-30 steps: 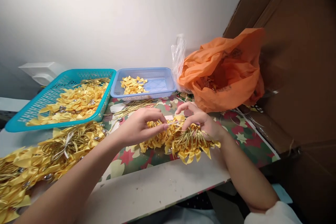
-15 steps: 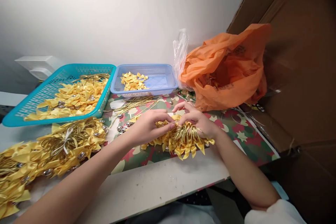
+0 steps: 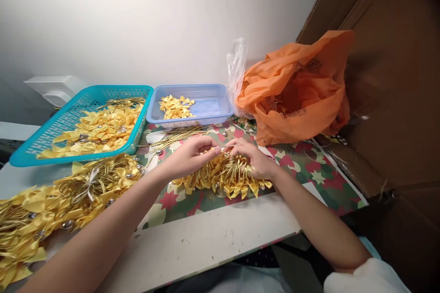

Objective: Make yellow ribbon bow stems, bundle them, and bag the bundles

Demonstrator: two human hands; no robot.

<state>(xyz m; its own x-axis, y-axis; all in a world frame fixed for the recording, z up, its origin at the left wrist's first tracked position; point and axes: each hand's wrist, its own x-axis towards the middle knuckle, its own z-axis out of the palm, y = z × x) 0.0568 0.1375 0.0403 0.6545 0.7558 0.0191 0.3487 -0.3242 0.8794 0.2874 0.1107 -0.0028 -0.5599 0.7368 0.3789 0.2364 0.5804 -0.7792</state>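
Both hands meet at a bundle of yellow ribbon bows with gold cords [image 3: 237, 171], which lies on the camouflage-patterned sheet [image 3: 172, 206]. My left hand [image 3: 194, 155] pinches a thin whitish tie between thumb and forefinger, just above the bundle's back edge. My right hand [image 3: 249, 153] has its fingers curled together at the other end of that tie, with the gold cords against its palm. The right fingertips are small and partly hidden. Finished-looking bunches of bows [image 3: 92, 187], one tied in white, lie left of my left forearm.
A teal basket [image 3: 135, 135] of bows stands at the back left. Beside it is a blue basket [image 3: 209, 121] with fewer bows. An orange bag [image 3: 295, 123] stands at the right near cardboard [image 3: 388, 100]. Loose gold cords [image 3: 178, 136] and small bells lie before the baskets.
Both hands have drawn back slightly from the bundle's middle, and the thin tie now shows stretched between them. The bundle has shifted a little left and more of it is visible.
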